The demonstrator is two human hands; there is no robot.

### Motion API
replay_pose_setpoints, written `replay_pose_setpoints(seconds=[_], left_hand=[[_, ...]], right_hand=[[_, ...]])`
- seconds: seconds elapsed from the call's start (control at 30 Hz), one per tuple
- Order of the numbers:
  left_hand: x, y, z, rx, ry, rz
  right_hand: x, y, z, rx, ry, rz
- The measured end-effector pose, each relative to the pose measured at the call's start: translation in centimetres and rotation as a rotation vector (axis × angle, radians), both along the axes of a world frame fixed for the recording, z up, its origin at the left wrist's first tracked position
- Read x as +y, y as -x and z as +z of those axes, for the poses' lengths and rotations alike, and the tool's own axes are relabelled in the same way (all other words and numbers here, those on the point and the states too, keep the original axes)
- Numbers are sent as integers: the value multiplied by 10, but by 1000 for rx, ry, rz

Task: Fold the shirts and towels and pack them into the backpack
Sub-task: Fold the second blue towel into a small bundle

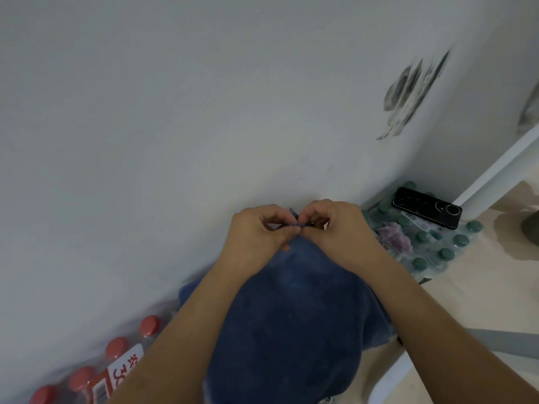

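A dark blue towel [294,325] hangs in front of me, held up by its top edge. My left hand [256,234] and my right hand [338,228] are side by side, almost touching, and each pinches the towel's upper edge between thumb and fingers. The cloth drapes down between my forearms and hides what lies under it. No backpack or shirt shows in this view.
A white wall [204,112] stands close behind the towel. A pack of red-capped bottles [116,357] lies at lower left. At right, a black phone [425,207] rests on a pack of green-capped bottles [437,246]. A white bar [495,167] crosses the right side above a pale floor.
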State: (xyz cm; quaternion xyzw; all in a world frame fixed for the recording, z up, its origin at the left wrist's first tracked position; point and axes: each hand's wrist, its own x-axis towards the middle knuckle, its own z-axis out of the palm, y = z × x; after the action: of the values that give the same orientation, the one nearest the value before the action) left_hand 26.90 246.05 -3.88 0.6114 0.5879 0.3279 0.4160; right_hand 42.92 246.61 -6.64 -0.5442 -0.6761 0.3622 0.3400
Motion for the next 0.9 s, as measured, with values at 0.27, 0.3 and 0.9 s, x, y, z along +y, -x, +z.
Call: replay_pose_setpoints(seconds=[0.27,0.3,0.9], left_hand=[[-34,38,63,110,-211,148],[-42,48,73,113,-247,191],[-317,265,178,19,-664,742]], right_hand=[[-33,14,43,-82,-77,250],[-38,16,46,-106,-77,277],[-206,104,153,-330,-283,383]])
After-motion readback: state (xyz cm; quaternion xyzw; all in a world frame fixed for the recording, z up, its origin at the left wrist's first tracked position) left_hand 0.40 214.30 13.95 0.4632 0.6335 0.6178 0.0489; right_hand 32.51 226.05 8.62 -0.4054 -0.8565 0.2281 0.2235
